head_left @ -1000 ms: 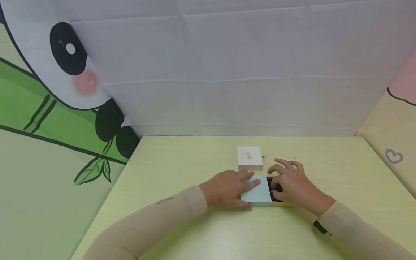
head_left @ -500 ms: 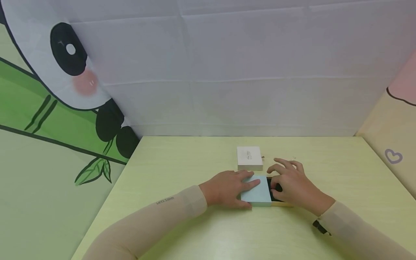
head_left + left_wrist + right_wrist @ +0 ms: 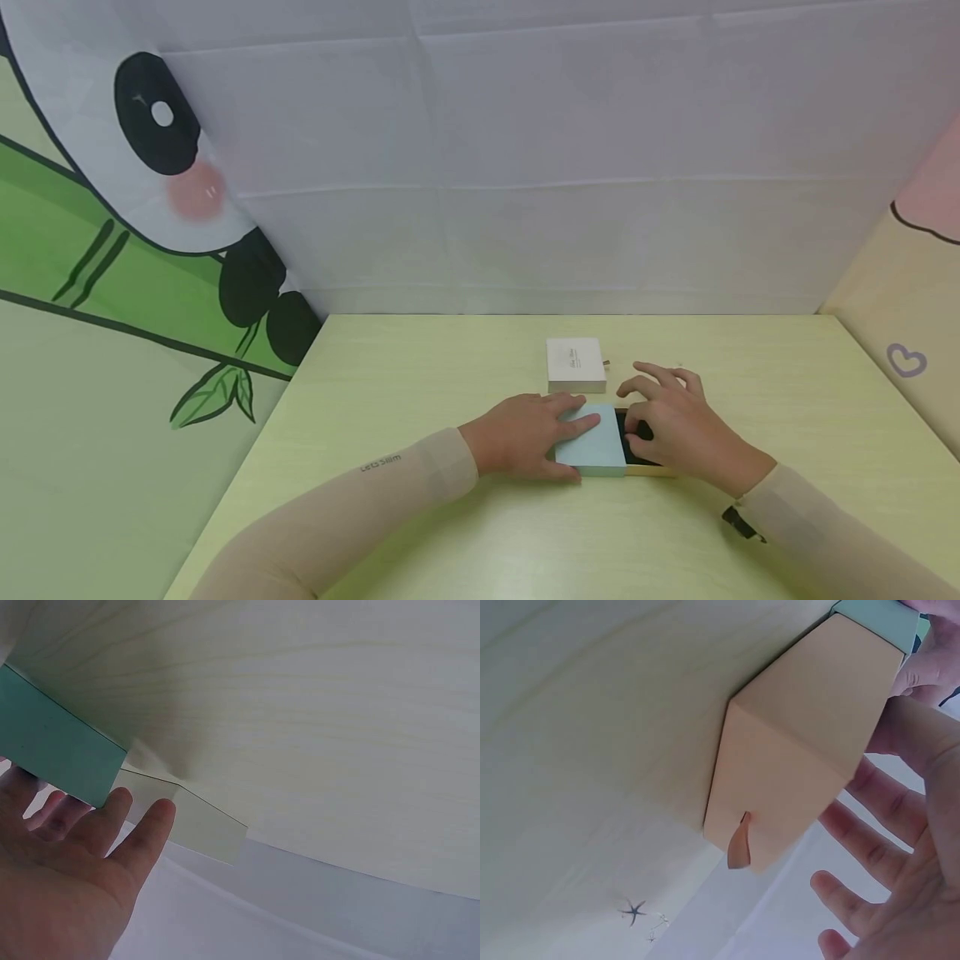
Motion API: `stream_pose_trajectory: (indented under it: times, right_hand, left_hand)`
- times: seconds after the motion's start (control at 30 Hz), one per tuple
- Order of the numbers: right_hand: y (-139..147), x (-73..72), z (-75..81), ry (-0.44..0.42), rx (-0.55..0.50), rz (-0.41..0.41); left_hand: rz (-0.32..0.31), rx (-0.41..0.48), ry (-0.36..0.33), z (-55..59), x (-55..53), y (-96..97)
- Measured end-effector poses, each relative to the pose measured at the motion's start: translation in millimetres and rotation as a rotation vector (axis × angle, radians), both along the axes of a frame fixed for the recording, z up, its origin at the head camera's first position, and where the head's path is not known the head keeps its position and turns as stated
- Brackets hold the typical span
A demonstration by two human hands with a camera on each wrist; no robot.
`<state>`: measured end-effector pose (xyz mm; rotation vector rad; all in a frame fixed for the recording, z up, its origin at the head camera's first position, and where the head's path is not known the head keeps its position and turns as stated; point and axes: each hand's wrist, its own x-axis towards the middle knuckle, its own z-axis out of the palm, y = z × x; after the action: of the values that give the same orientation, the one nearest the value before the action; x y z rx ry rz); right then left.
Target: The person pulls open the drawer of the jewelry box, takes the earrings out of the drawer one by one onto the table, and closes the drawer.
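A light blue box sleeve (image 3: pixel 603 454) lies on the table with its tan drawer (image 3: pixel 802 705) pulled partly out to the right. My left hand (image 3: pixel 525 437) rests on the sleeve, fingers spread over its top and the thumb along the near side. Over the drawer is my right hand (image 3: pixel 678 429), its thumb and index finger bent down to the black lining (image 3: pixel 622 433) and the other fingers raised. I cannot tell whether those two fingertips pinch something there. A small ribbon tab (image 3: pixel 739 844) sticks out of the drawer's end.
Just behind the blue sleeve stands a white box (image 3: pixel 574 364) with printed lettering and a tab on its right side. A small dark starfish-shaped piece (image 3: pixel 634 911) lies on the table beyond the drawer, with finer pieces beside it. A white cloth (image 3: pixel 570 167) hangs behind the table.
Almost nothing differs. The raised fingers of my right hand have lifted very slightly; the left hand and both boxes stay in place.
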<state>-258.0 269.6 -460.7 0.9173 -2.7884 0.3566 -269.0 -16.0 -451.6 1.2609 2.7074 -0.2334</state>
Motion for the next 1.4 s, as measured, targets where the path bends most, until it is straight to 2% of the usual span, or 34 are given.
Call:
stream_pose_trajectory:
  times: [0.4, 0.9, 1.4]
  right_hand:
    - [1.9, -0.6, 2.1, 0.01, -0.015, -0.009]
    - [6.1, -8.4, 7.2, 0.003, -0.018, 0.001]
    - [7.3, -9.8, 8.4, 0.007, -0.015, -0.001]
  left_hand:
    - [0.0, -0.005, 0.002, -2.4, -1.1, 1.7]
    - [0.025, 0.002, -0.001, -2.8, -7.0, 6.3]
    - [0.021, 0.001, 0.009, -4.1, -7.0, 5.5]
